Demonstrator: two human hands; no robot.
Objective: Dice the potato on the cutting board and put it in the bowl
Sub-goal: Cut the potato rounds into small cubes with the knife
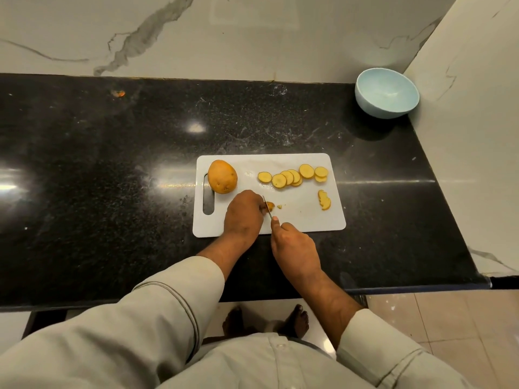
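A white cutting board (306, 217) lies on the black counter. A whole potato (222, 176) sits at its far left corner. Several round potato slices (292, 175) lie in a row along its far side, and a peel-edged piece (324, 200) rests to the right. My left hand (243, 213) pinches a small potato piece (270, 205) on the board. My right hand (295, 244) grips a knife (266, 206), its blade down beside the left fingertips and on that piece. A tiny cut bit (279, 206) lies just right of the blade. The pale blue bowl (386, 92) stands empty at the far right corner.
The black counter (112, 178) runs wide to the left of the board. A marble wall stands behind it, and a side wall (471, 136) closes the right end by the bowl. The counter's front edge is near my body; bare feet show on the floor below.
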